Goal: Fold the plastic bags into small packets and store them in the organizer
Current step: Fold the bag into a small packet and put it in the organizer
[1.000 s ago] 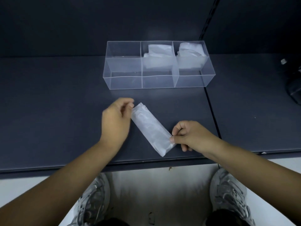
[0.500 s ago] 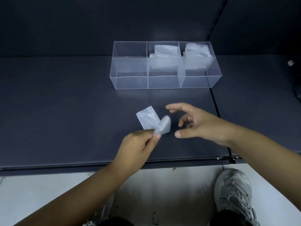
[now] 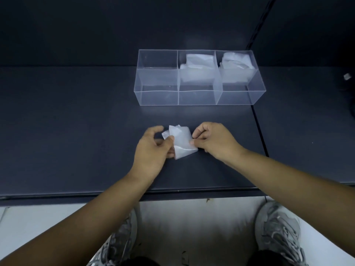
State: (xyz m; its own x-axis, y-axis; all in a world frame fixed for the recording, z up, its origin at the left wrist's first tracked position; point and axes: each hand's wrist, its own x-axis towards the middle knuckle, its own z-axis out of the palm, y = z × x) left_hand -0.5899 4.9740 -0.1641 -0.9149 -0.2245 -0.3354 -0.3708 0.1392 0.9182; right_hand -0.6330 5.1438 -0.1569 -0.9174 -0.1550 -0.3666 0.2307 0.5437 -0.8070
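A thin, milky plastic bag (image 3: 182, 141) lies on the matte, dark grey shelf (image 3: 76, 131), folded into a crumpled, roughly square wad with one loose corner sticking out at ten o'clock. It sits between the two hands, toward the shelf's front edge. The left hand (image 3: 151, 150), at nine o'clock of the bag, pinches its left edge between the thumb and curled fingers. The right hand (image 3: 213, 141), at three o'clock, has its fingers curled in tight and nips the right edge. At twelve o'clock, well apart, stands the organizer (image 3: 159, 96), a long, clear, hard-walled box with three square compartments. One soft white folded packet (image 3: 197, 64) sits in the middle compartment and another packet (image 3: 236, 61) in the right one. At six o'clock, grey mesh sneakers (image 3: 278, 227) stand on pale floor.
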